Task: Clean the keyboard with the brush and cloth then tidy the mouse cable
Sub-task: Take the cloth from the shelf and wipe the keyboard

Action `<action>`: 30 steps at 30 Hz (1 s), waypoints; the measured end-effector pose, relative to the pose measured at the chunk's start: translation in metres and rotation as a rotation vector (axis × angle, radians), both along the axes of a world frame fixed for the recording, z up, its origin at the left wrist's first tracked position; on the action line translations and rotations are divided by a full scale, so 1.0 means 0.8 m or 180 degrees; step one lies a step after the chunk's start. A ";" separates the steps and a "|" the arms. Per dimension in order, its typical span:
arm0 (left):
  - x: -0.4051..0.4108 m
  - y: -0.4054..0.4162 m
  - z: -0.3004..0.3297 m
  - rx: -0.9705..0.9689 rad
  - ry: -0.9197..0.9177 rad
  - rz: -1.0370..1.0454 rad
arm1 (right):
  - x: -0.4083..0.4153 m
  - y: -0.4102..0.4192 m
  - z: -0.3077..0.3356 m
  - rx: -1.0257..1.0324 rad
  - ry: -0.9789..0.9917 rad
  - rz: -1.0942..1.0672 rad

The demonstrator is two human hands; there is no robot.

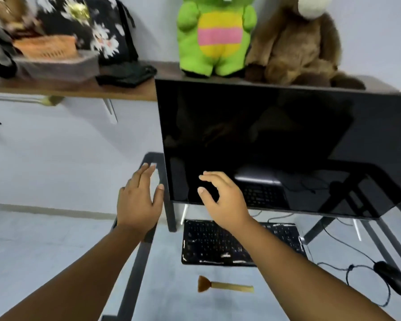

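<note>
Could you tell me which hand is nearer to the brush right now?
Right. The right hand is raised over the keyboard's far edge, beyond the brush; the left hand is off to its left.

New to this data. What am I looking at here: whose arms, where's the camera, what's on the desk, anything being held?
There is one picture, from a wide-angle camera worn on a person's head, looking forward and down. No robot: the two bare arms are the wearer's own.

The left hand reaches out near the left edge of the dark monitor, fingers straight. The right hand hovers in front of the screen's lower part, fingers loosely spread. Neither holds anything.

The glass desk carries a black keyboard, partly hidden by the right forearm. Nearer the camera lies a small brush with a pale handle, untouched. At the right sits a black mouse with its cable looped loosely beside it. I cannot see a cloth on the desk.

A wall shelf above holds bags and two plush toys.
</note>
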State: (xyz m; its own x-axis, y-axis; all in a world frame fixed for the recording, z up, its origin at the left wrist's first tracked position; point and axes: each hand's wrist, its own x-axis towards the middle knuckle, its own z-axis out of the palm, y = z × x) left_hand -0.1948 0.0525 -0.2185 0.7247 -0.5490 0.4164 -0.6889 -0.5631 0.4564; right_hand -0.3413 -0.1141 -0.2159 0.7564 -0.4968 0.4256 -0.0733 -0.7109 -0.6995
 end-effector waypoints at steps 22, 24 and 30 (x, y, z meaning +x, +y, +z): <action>0.225 0.011 0.191 -0.0233 -0.0841 0.0438 | 0.280 0.008 0.299 -0.0606 -0.0042 -0.0275; 0.243 0.008 0.189 -0.0106 -0.0764 0.0440 | 0.308 0.004 0.306 -0.0589 0.0495 -0.0311; 0.267 0.001 0.176 0.0051 -0.0705 0.0393 | 0.367 -0.004 0.300 -0.0745 0.1582 -0.0502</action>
State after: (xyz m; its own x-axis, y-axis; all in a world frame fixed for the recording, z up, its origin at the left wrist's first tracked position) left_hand 0.0187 0.0533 -0.0780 0.6788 -0.4698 0.5644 -0.6966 -0.6552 0.2924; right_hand -0.0477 -0.1175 0.0240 0.8181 -0.5552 0.1499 -0.4711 -0.7965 -0.3791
